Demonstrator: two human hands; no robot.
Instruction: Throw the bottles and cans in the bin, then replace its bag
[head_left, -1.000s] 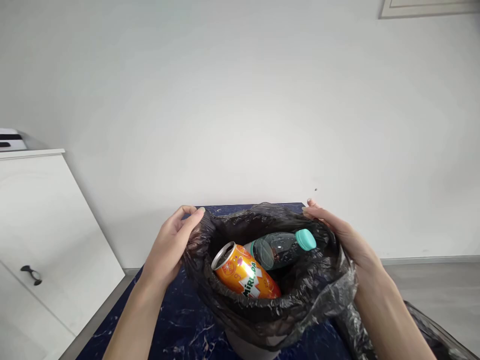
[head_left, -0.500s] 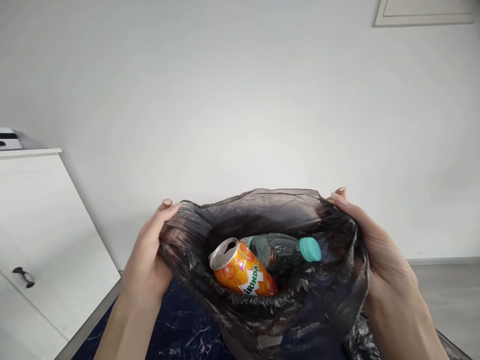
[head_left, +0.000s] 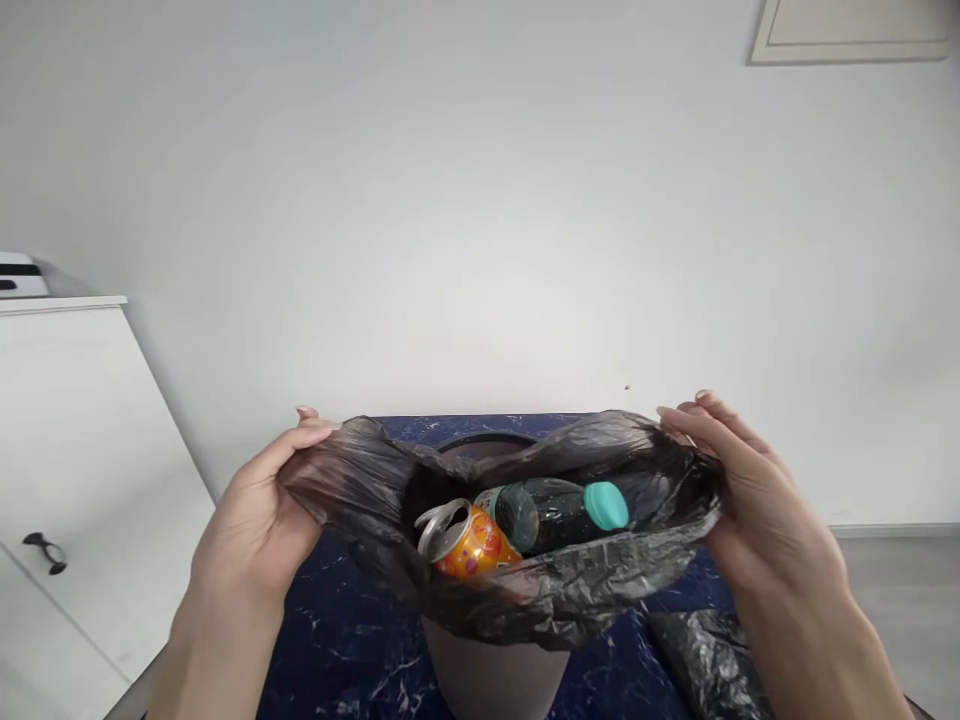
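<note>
A thin black garbage bag (head_left: pixel 525 600) is stretched sideways between my hands, its mouth facing up. My left hand (head_left: pixel 259 500) pinches the bag's left edge; my right hand (head_left: pixel 757 490) grips the right edge, some fingers hidden behind the plastic. Inside the mouth lies an orange soda can (head_left: pixel 480 545), tilted, its opened top toward the left. Touching it on the right, a clear plastic bottle (head_left: pixel 551 512) with a turquoise cap lies on its side. Below and behind the bag stands a greyish-brown bin (head_left: pixel 495 670), its dark rim partly covered by the plastic.
The bin stands on a dark blue marbled tabletop (head_left: pixel 352 620) against a white wall (head_left: pixel 480 200). More black plastic (head_left: pixel 709 655) lies on the table at right. A white cabinet (head_left: pixel 82 430) with a dark handle is on the left.
My hands have spread wider, pulling the bag mouth longer and flatter. The bag's back edge has dropped, so the bin's rim and table edge now show. The can sits deeper behind the front fold.
</note>
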